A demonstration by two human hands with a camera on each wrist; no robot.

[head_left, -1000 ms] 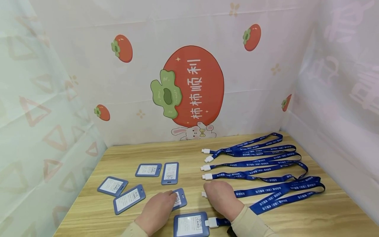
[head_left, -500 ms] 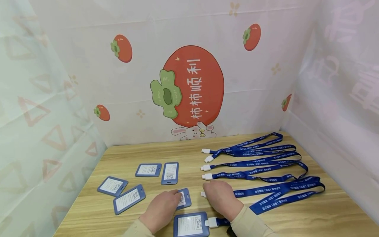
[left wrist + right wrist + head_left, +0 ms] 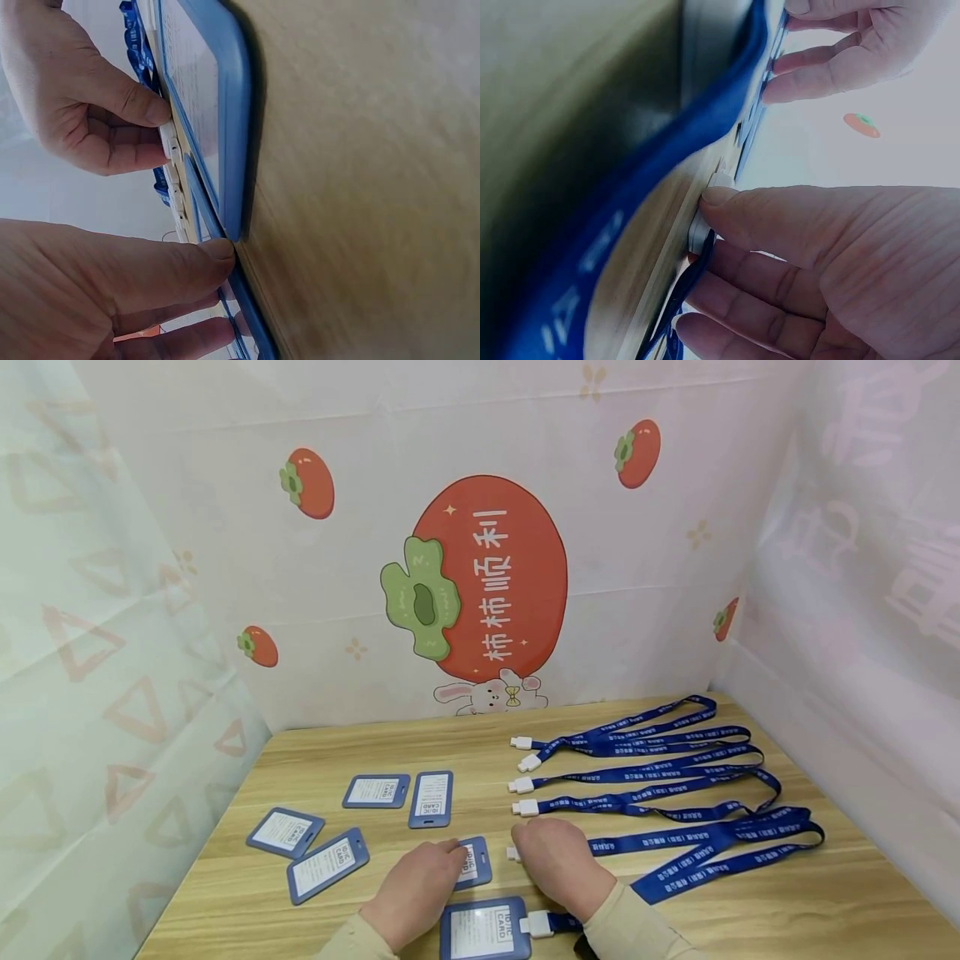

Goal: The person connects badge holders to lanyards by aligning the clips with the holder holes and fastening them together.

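My left hand (image 3: 416, 889) grips a blue ID card holder (image 3: 476, 870) by its left part, thumb at the near edge and fingers over the face; its slotted end points right. A short gap to the right, my right hand (image 3: 558, 864) pinches the white plastic clip (image 3: 513, 853) of a blue lanyard (image 3: 652, 843). In the right wrist view, thumb and fingers close on that clip (image 3: 702, 225). Just in front of both hands lies another card holder (image 3: 480, 933), joined at its right end to a white clip (image 3: 538, 923) on a blue strap that runs under my right wrist.
Several card holders lie at the left, among them a tilted one (image 3: 328, 865) and an upright one (image 3: 431, 798). More blue lanyards (image 3: 645, 772) stretch across the right side, white clips facing left. Printed cloth walls (image 3: 360, 568) enclose the wooden table (image 3: 225, 893).
My left hand has slid the card holder to the right, closer to the lanyard clip. My right hand has stayed almost in place, shifting very slightly left with the clip.
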